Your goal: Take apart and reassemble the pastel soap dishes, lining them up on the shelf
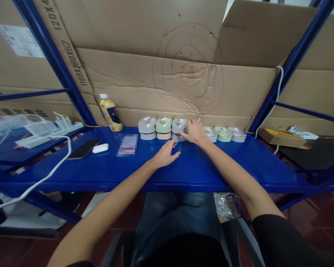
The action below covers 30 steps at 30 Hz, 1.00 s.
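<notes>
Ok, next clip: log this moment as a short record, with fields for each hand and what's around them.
left hand: open, resting on the blue steel shelf, holding nothing
right hand: open, fingers against a stacked grey round lidded container
nearby: two more stacks of round lidded containers to its left; three single containers to its right
rest: yellow plastic bottle, smartphone, white earbud case, white power strip

Stockroom-type workspace: blue steel shelving rack (211, 167), flattened cardboard cartons (122, 79) behind it, red floor tiles (314, 218) beneath it.
</notes>
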Each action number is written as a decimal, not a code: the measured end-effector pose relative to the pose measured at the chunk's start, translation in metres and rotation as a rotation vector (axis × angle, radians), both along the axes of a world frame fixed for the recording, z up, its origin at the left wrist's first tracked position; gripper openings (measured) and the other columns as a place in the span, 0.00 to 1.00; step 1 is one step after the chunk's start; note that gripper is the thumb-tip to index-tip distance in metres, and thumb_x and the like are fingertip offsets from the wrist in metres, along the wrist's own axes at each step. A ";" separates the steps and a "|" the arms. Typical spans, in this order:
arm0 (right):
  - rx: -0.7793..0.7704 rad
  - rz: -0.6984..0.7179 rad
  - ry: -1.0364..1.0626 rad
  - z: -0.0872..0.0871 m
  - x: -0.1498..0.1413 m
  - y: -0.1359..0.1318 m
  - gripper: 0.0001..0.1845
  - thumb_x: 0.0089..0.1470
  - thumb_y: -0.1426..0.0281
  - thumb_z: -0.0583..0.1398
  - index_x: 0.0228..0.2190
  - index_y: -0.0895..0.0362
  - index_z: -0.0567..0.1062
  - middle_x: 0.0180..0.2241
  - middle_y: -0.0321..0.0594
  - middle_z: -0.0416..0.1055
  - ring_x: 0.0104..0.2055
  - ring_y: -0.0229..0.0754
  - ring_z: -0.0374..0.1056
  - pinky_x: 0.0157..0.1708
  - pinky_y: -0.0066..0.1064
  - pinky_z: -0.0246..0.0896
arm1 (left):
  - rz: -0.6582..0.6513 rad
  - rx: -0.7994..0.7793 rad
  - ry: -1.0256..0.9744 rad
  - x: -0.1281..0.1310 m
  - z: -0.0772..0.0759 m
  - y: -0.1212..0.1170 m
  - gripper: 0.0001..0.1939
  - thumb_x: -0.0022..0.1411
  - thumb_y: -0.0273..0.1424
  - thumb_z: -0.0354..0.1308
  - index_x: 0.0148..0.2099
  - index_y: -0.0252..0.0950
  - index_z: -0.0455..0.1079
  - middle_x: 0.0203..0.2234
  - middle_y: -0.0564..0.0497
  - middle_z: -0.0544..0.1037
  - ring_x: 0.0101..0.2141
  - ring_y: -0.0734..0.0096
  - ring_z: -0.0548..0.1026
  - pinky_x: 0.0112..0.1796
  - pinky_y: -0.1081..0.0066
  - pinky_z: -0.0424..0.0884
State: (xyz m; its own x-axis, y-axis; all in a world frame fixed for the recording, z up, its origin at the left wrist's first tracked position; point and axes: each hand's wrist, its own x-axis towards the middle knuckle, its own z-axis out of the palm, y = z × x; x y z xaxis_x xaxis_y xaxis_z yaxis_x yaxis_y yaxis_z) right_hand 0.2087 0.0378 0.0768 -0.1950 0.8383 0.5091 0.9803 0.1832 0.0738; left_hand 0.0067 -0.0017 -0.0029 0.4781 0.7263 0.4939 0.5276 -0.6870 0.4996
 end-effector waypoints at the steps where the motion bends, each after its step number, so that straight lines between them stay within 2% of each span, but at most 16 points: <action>1: -0.012 -0.024 0.023 0.002 -0.012 0.004 0.45 0.61 0.41 0.56 0.63 0.63 0.64 0.56 0.64 0.71 0.59 0.65 0.65 0.59 0.51 0.56 | 0.002 0.002 -0.003 0.000 0.000 0.001 0.22 0.66 0.39 0.59 0.57 0.37 0.63 0.50 0.40 0.76 0.51 0.52 0.78 0.54 0.49 0.76; 4: -0.063 -0.112 0.084 0.005 -0.041 0.020 0.50 0.58 0.37 0.57 0.65 0.61 0.62 0.57 0.67 0.71 0.58 0.66 0.68 0.57 0.52 0.58 | 0.007 0.005 -0.009 -0.001 0.000 0.001 0.20 0.65 0.37 0.60 0.56 0.37 0.63 0.50 0.41 0.76 0.51 0.54 0.78 0.54 0.51 0.77; 7: -0.084 -0.163 0.128 0.004 -0.054 0.033 0.47 0.58 0.39 0.59 0.63 0.61 0.66 0.57 0.67 0.71 0.58 0.65 0.69 0.56 0.51 0.60 | 0.003 0.006 -0.015 -0.001 0.000 0.001 0.20 0.65 0.37 0.60 0.56 0.37 0.63 0.50 0.41 0.76 0.51 0.55 0.77 0.53 0.52 0.77; 10: -0.097 -0.126 0.167 0.005 -0.049 0.033 0.40 0.58 0.44 0.62 0.60 0.59 0.72 0.55 0.64 0.73 0.58 0.64 0.70 0.55 0.49 0.63 | -0.002 0.006 -0.026 -0.001 0.001 0.000 0.19 0.65 0.37 0.60 0.55 0.37 0.64 0.50 0.41 0.76 0.50 0.55 0.78 0.53 0.51 0.77; 14: -0.097 -0.023 0.364 0.015 -0.020 0.011 0.36 0.59 0.49 0.61 0.61 0.57 0.72 0.56 0.59 0.75 0.57 0.64 0.72 0.55 0.49 0.66 | 0.038 0.007 -0.089 -0.002 0.006 -0.001 0.22 0.64 0.38 0.62 0.57 0.37 0.65 0.50 0.41 0.77 0.50 0.55 0.78 0.53 0.51 0.76; 16: -0.065 0.064 0.481 0.021 0.002 -0.006 0.37 0.59 0.50 0.61 0.64 0.56 0.70 0.58 0.55 0.74 0.58 0.63 0.72 0.57 0.51 0.66 | 0.064 -0.009 -0.185 -0.004 0.009 0.000 0.26 0.63 0.41 0.65 0.58 0.37 0.64 0.51 0.40 0.77 0.51 0.54 0.77 0.54 0.50 0.76; 19: -0.066 0.320 0.546 0.023 0.037 -0.033 0.36 0.59 0.53 0.61 0.64 0.54 0.70 0.60 0.49 0.74 0.62 0.61 0.69 0.62 0.54 0.62 | 0.027 -0.114 -0.380 -0.006 0.012 0.004 0.37 0.58 0.44 0.71 0.63 0.37 0.61 0.57 0.36 0.75 0.57 0.51 0.76 0.58 0.49 0.73; 22: -0.301 0.660 0.561 0.013 0.066 -0.056 0.34 0.56 0.57 0.63 0.63 0.51 0.71 0.62 0.44 0.73 0.63 0.55 0.69 0.65 0.52 0.61 | -0.102 -0.273 -0.472 -0.008 0.012 0.007 0.46 0.54 0.43 0.74 0.68 0.38 0.56 0.63 0.32 0.69 0.64 0.48 0.70 0.63 0.46 0.67; 24: -0.466 0.805 0.557 0.002 0.077 -0.066 0.35 0.54 0.59 0.66 0.62 0.51 0.72 0.63 0.44 0.72 0.64 0.54 0.69 0.65 0.52 0.60 | -0.197 -0.363 -0.448 -0.009 0.012 0.006 0.51 0.50 0.42 0.76 0.69 0.37 0.54 0.65 0.30 0.68 0.66 0.47 0.69 0.65 0.45 0.64; 27: -0.585 0.904 0.502 -0.015 0.081 -0.071 0.39 0.50 0.60 0.69 0.62 0.52 0.71 0.64 0.45 0.69 0.65 0.54 0.67 0.67 0.51 0.59 | -0.288 -0.431 -0.344 -0.010 0.012 -0.002 0.55 0.45 0.38 0.78 0.70 0.37 0.54 0.63 0.31 0.71 0.65 0.47 0.69 0.67 0.45 0.61; 30: -0.560 0.898 0.397 -0.024 0.076 -0.074 0.48 0.48 0.57 0.72 0.66 0.52 0.66 0.67 0.47 0.65 0.68 0.55 0.63 0.68 0.52 0.56 | -0.293 -0.380 -0.240 -0.009 0.013 -0.010 0.53 0.45 0.37 0.79 0.68 0.37 0.57 0.61 0.33 0.72 0.64 0.46 0.71 0.66 0.44 0.63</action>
State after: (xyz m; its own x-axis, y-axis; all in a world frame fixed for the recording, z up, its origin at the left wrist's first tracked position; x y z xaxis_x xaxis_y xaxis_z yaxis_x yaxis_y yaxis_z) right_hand 0.2843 -0.0358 0.0526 -0.7502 0.6055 0.2658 0.4125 0.7427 -0.5275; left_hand -0.0019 -0.0121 0.0104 0.5934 0.7284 0.3425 0.1816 -0.5357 0.8246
